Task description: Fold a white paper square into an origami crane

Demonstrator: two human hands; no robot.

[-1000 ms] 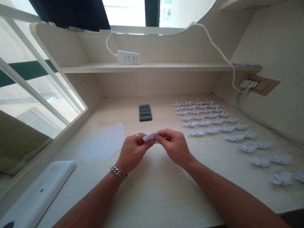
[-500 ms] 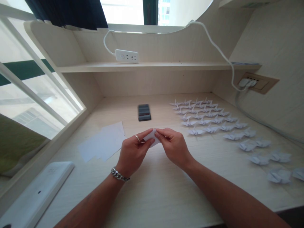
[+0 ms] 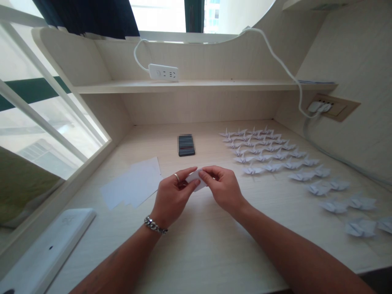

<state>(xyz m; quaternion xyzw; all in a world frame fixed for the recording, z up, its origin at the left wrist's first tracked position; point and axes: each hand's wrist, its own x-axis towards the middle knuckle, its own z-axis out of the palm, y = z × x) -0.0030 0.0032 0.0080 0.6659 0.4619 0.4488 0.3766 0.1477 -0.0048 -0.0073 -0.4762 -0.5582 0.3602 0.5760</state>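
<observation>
A small folded piece of white paper (image 3: 194,176) is pinched between both hands above the middle of the desk. My left hand (image 3: 174,195), with a ring and a chain bracelet, grips its left side between thumb and fingers. On the paper's right side, my right hand (image 3: 225,187) closes thumb and index finger over the edge. Fingers cover part of the folds. To the left lie overlapping sheets of white paper (image 3: 134,183). Rows of folded white paper cranes (image 3: 272,156) stand on the right of the desk.
A dark phone-like object (image 3: 186,145) lies beyond the hands. A white flat box-like thing (image 3: 52,249) sits at the left front. On the shelf rests a power strip (image 3: 163,72); its white cable and a wall socket (image 3: 333,107) are at the back and right.
Both hands stay in nearly the same place. The folded paper has tilted slightly between the fingers, and its upper tip shows less.
</observation>
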